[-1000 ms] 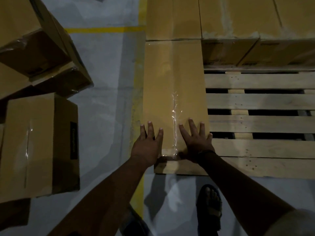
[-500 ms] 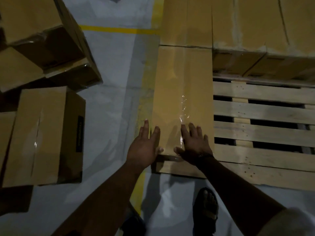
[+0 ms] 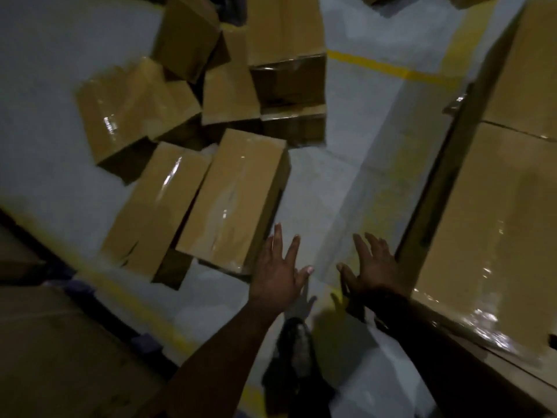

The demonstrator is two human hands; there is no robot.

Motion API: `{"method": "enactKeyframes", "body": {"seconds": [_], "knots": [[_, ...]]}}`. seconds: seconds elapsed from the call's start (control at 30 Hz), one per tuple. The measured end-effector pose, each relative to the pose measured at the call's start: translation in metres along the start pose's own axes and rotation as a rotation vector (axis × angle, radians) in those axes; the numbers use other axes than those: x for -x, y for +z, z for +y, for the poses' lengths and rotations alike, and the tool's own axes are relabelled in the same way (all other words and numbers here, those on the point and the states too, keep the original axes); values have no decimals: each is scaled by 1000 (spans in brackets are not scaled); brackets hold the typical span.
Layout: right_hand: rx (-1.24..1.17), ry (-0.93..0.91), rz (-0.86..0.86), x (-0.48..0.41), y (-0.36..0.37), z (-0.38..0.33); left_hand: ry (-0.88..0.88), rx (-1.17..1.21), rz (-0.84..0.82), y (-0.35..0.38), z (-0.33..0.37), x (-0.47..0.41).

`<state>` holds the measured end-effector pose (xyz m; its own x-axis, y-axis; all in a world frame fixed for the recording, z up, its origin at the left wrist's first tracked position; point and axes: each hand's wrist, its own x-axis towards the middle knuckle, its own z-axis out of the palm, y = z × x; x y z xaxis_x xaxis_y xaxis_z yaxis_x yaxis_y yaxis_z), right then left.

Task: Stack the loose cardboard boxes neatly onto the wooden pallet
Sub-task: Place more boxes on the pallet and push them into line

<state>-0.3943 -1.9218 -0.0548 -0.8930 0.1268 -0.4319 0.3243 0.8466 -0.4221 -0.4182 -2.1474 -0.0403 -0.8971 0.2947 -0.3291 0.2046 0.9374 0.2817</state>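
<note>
Reader: Step in hand, please: which is it?

Legend: Reach for the next carton, as far as can be judged. Over the grey floor (image 3: 331, 182) hover the left hand (image 3: 278, 273) and the right hand (image 3: 373, 274), each grip wide, fingers spread, holding nothing. At the right edge rise stacked cartons (image 3: 488, 230), with the right hand just beside their dark side wall. The wooden pallet that should bear them is out of view.

Reader: Where does the task's thing lie, and how does it look?

Legend: On the floor, just ahead and left of the left hand and untouched, lies the nearest loose carton (image 3: 238, 197). It is long, brown and closed, with glossy clear tape (image 3: 224, 211) along its top. Close against its left side lies a second carton (image 3: 156, 203). Beyond both sits a jumbled heap (image 3: 135, 107), some of its boxes tilted. Motion blur softens every edge.

Reader: Next move?

Legend: Probably a stoop, one hand at each end of the nearest loose carton. Then a level lift and a turn right toward the stack, with its edges squared to the neighbours.
</note>
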Motion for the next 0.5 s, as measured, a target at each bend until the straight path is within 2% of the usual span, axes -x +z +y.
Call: {"method": "enactKeyframes", "body": {"seconds": [0.17,0.23,0.33,0.5], "knots": [[-73,-80,-47,-26,43,-90,-194,-28,-27,-29,-105,19],[-149,-74,-12,-29,57,-116,-246,-8,-38,-33,-135,24],[-210,-76,89,-34,73,-137,-296,11,-32,-32,-164,28],[-101,-77,18,-55,83,-139,-383,63,-106,-30,-172,18]]}}
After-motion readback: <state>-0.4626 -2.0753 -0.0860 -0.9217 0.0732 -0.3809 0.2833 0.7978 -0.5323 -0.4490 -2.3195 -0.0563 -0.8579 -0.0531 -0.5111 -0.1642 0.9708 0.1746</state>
